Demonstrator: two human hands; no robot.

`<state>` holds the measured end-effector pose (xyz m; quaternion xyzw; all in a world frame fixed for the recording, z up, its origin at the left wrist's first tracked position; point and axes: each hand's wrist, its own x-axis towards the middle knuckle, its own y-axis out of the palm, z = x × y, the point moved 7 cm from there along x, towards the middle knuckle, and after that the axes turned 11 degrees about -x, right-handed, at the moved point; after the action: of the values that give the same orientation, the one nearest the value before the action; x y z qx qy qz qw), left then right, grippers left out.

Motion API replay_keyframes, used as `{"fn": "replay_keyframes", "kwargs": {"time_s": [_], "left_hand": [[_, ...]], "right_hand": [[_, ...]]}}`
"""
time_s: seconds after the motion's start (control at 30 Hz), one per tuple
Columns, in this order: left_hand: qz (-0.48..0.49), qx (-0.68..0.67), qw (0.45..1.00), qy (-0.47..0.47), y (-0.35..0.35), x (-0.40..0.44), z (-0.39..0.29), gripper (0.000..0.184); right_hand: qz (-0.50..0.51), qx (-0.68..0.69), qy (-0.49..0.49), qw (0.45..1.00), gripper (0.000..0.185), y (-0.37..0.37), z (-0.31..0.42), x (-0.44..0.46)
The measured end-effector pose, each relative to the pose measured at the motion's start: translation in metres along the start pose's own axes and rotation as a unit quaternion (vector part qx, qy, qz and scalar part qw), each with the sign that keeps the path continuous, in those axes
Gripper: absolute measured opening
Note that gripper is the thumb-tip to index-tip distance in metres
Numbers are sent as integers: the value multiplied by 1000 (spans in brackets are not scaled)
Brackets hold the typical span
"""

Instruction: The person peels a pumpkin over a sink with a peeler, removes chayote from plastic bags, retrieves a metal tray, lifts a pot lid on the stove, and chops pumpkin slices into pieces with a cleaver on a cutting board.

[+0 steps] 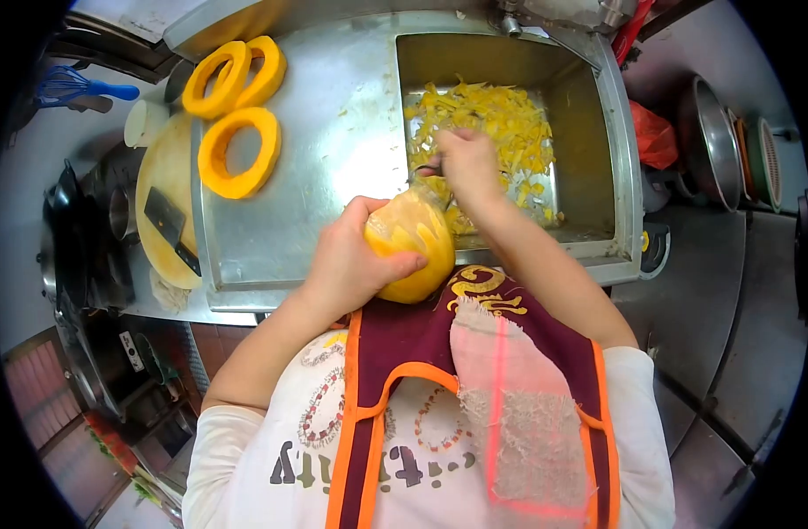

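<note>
My left hand (pixel 351 256) grips a partly peeled pumpkin (pixel 417 251) from its left side, the thumb pressed across the front. Pale tan skin remains on its upper part, while the rest is bare yellow-orange. Closed at the top of the pumpkin, my right hand (pixel 468 166) holds a peeler (pixel 429 169), mostly hidden by the fingers. Yellow peelings (pixel 483 115) are strewn over the floor of the sink (pixel 589 132) beyond and under this hand.
Several thick pumpkin rings (pixel 212 159) lie at the left of the steel counter (pixel 333 115). A cleaver (pixel 168 219) rests on a round cutting board (pixel 157 167) farther left. Beyond the sink's right side are a red bag (pixel 652 134) and a metal bowl (pixel 711 141).
</note>
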<state>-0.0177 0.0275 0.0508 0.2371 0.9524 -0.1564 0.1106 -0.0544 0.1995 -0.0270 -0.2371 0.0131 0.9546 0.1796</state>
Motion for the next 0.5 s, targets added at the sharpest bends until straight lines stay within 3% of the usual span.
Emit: {"fn": "replay_keyframes", "kwargs": {"time_s": [0.07,0.17,0.23,0.3,0.4,0.5], "left_hand": [[5,3,1000,7,-1,-3,-1,56],[16,-7,1000,5,-3,-6,-2,57],[25,2,999,25,-4,-5,-4,58],[86,-99,991,-26,1,-8,3,55],[138,-182,971,-68,21,-17,26,47],[139,-169,973,-73,30,-23,35,40]], "right_hand": [[-72,-120,-46,989,23,-38,-42,24],[-77,81,236,965,20,-48,-83,8],[-74,134,198,968,21,-37,-54,4],[-28,155,160,974,30,-22,-18,-6],[11,50,-15,999,39,6,32,-36],[61,-61,-37,996,44,26,39,-48]]}}
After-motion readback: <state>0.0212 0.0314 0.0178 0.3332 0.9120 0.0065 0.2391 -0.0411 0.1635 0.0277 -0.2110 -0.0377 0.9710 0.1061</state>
